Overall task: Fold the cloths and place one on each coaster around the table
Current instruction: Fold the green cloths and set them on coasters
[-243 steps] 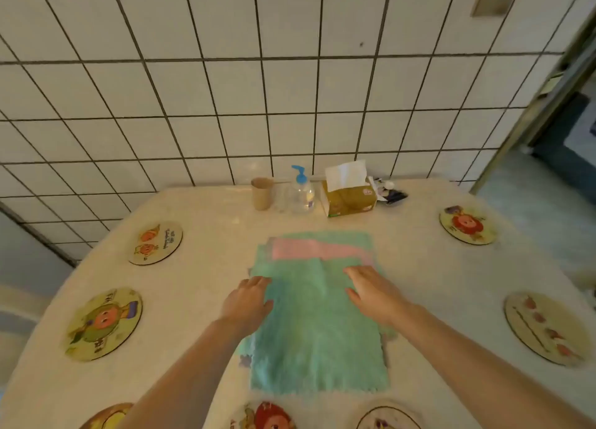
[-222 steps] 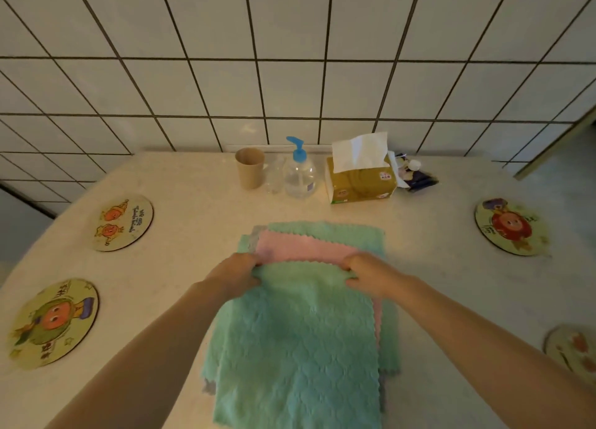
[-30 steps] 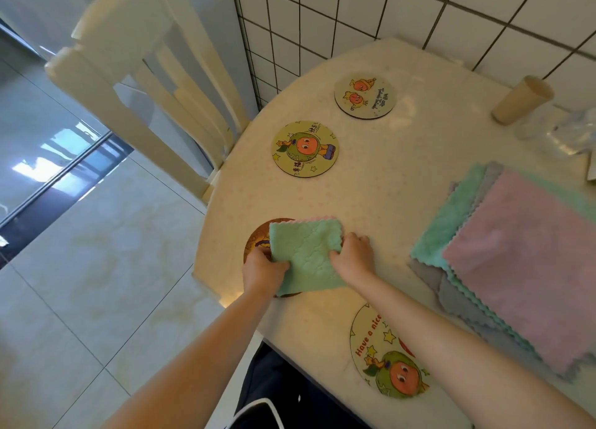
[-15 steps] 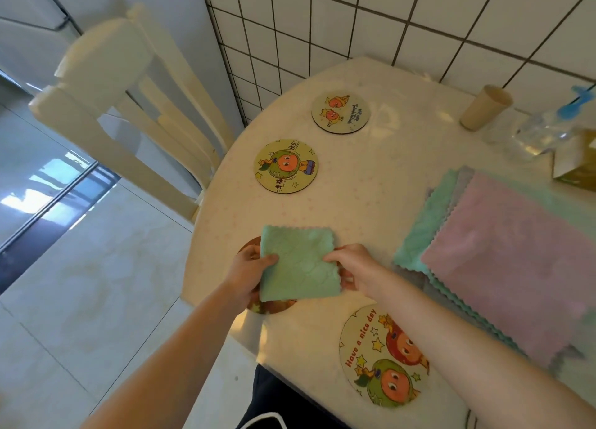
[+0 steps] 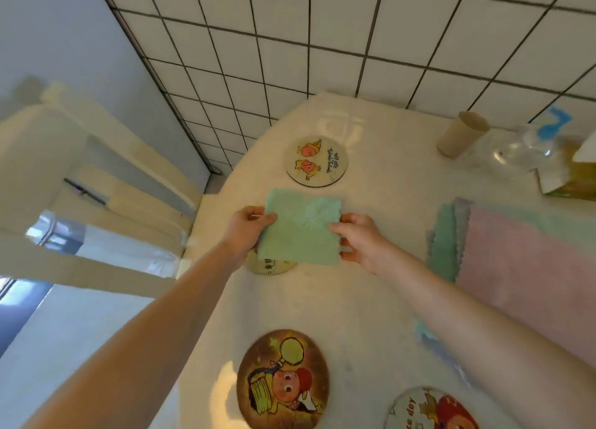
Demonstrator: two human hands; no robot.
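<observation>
1. Green folded cloth (image 5: pixel 300 230) is up in both hands now, over the yellow coaster (image 5: pixel 269 265) near the table's edge. Half a second ago we had it over the brown coaster (image 5: pixel 283 378), which now lies bare closer to us.
2. Our left hand (image 5: pixel 246 230) pinches the cloth's left edge with the thumb on top; our right hand (image 5: pixel 358 238) pinches the right edge the same way.
3. We can't tell if the cloth touches the yellow coaster or hangs just above it.
4. The coaster with two orange figures (image 5: pixel 316 161) lies just beyond, bare as before.
5. The cloth stack (image 5: pixel 516 261), pink on top, stays put on the right of the table (image 5: pixel 371 299).
6. A paper cup (image 5: pixel 462 134) stands by the tiled wall.
</observation>
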